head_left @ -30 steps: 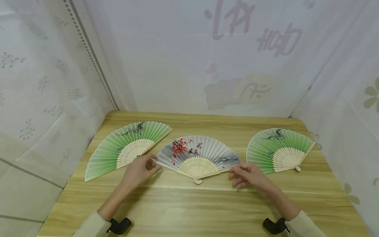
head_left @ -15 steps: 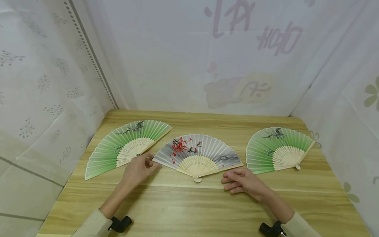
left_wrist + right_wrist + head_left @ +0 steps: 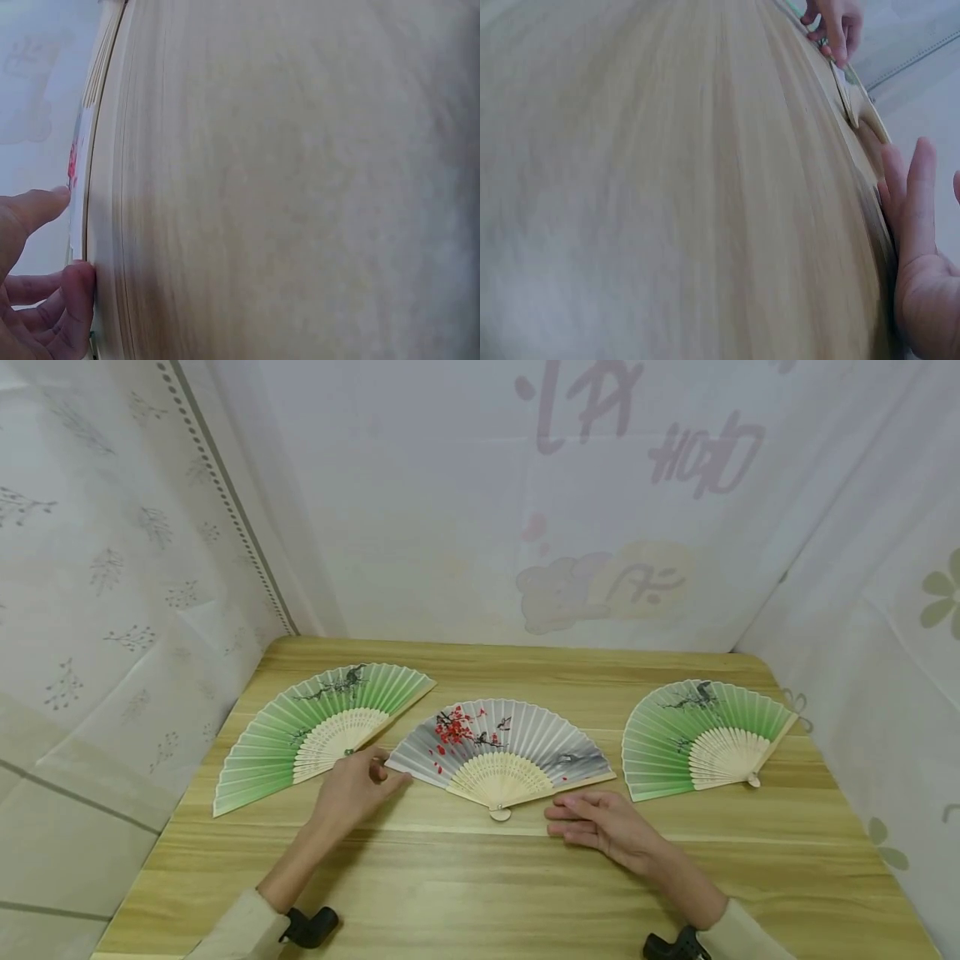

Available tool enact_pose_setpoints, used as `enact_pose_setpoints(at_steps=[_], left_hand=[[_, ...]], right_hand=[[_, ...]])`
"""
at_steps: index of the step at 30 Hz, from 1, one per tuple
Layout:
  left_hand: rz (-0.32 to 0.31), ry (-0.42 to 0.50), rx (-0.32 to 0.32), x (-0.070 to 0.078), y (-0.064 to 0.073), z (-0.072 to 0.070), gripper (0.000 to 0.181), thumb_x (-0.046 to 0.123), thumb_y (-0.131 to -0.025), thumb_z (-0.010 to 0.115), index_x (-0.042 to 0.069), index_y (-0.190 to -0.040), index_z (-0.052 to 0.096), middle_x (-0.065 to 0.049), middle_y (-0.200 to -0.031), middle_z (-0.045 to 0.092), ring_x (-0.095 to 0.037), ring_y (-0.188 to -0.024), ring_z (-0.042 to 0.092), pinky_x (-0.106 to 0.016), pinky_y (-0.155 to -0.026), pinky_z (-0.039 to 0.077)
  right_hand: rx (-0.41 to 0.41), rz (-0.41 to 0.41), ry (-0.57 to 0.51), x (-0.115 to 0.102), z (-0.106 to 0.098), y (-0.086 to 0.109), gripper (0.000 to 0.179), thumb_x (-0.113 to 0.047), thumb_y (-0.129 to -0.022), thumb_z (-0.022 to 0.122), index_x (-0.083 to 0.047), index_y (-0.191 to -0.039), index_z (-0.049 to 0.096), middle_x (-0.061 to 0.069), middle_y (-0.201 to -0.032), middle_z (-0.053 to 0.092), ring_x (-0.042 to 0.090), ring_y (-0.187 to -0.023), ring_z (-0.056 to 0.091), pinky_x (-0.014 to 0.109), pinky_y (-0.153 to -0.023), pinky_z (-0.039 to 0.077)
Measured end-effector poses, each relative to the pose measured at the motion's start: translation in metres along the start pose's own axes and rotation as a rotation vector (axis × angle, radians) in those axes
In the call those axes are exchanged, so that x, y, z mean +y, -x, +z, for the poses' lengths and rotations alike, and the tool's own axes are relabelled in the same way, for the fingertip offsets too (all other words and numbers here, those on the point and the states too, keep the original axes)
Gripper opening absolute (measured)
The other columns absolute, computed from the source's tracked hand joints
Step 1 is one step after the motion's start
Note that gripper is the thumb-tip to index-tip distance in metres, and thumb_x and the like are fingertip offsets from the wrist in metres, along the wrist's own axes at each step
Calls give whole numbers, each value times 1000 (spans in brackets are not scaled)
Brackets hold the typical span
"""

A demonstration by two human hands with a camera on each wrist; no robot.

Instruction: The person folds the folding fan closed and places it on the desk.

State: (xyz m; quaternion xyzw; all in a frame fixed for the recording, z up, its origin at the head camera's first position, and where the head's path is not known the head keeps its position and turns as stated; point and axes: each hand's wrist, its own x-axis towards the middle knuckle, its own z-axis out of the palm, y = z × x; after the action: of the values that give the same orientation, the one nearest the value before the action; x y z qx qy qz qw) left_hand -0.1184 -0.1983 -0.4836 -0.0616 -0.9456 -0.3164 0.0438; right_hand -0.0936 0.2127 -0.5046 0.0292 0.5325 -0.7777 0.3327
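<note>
On the wooden table [image 3: 465, 893], a gray blossom-printed fan [image 3: 517, 735] lies spread, long axis side to side. The left hand [image 3: 351, 793], nearer, appears to touch its left corner, thumb and forefinger apart; the right hand [image 3: 611, 828], fingers loosely parted, is just nearside of its right edge. Pleated, pale-slatted green fans [image 3: 262, 760] flank it.

- The right hand [image 3: 607, 828] has moved leftward below the gray plum-blossom folding fan [image 3: 480, 727], from the fan's right corner to nearer its pivot tab [image 3: 500, 815].
- Its fingers [image 3: 573, 827] now look straighter and point left.
- The fan's right tip [image 3: 606, 776], partly covered a second ago, is now uncovered.
- The right sleeve [image 3: 750, 937] and black wrist device [image 3: 677, 946] shifted left too.
</note>
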Motion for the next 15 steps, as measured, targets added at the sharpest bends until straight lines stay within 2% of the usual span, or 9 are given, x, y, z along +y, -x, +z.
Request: enact_pose_setpoints(at_steps=[6, 15], left_hand=[[-40, -3, -18, 3, 0, 0, 38, 32, -86, 84, 3, -106, 71, 2, -74, 60, -16, -64, 53, -35, -58, 45], [-81, -28, -4, 5, -3, 3, 42, 34, -86, 84, 0, -107, 69, -1, -76, 61, -18, -66, 54, -36, -58, 45]], right_hand=[[23, -20, -113, 3, 8, -3, 39, -7, -105, 59, 18, -133, 49, 28, -126, 63, 34, -112, 66, 34, -94, 52], [69, -29, -168, 3, 19, -7, 38, -4, -106, 53, 21, -134, 45, 29, -126, 62, 31, -109, 68, 28, -91, 53]])
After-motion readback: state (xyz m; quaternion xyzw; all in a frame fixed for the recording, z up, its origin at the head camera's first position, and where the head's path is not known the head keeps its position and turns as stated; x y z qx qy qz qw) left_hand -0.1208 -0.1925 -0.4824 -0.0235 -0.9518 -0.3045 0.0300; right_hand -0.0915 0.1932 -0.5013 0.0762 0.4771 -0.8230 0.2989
